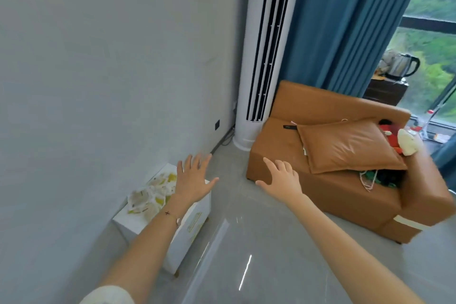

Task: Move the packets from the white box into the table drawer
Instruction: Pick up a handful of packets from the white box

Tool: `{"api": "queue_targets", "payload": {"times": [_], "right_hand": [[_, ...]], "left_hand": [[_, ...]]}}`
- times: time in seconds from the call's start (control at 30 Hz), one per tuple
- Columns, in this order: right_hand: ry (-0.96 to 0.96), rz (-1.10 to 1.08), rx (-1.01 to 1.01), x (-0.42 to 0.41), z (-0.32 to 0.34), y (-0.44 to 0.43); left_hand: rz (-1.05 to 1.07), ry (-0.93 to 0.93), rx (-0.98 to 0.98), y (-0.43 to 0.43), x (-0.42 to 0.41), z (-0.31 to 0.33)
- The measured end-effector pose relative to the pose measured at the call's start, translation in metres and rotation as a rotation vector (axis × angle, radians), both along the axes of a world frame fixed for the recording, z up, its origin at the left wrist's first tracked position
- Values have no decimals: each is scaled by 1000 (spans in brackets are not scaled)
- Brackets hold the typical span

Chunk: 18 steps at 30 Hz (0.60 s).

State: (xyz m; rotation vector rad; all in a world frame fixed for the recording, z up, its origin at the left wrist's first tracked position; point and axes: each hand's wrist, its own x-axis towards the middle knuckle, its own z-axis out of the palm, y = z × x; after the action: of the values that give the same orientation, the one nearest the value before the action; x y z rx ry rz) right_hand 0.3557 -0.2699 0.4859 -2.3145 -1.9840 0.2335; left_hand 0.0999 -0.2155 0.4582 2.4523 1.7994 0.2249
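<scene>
A small white bedside table (138, 223) stands against the wall at lower left. Its drawers (195, 223) with gold handles look shut. Several white and yellow packets (148, 197) lie heaped on top of it; whether they sit in a white box I cannot tell. My left hand (195, 180) is stretched out above the table's far right corner, fingers spread, holding nothing. My right hand (281, 180) hovers over the floor to the right, between the table and the sofa, also spread and empty.
A tan leather sofa (333, 185) with a cushion (345, 145) and toys fills the right side. A tall white air conditioner (266, 57) stands in the corner beside blue curtains (345, 20). Glossy grey floor (246, 242) lies between table and sofa.
</scene>
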Motion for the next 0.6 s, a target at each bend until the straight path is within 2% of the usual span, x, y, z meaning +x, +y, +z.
{"api": "queue_targets", "payload": {"times": [0.3,0.6], "right_hand": [[-2,284,-68,-2,-15,171],[20,547,-166,-83,-48,286]], "left_hand": [[335,-13,-97,86,-14,-32],[692,-44,-223,111,-94,-71]]}}
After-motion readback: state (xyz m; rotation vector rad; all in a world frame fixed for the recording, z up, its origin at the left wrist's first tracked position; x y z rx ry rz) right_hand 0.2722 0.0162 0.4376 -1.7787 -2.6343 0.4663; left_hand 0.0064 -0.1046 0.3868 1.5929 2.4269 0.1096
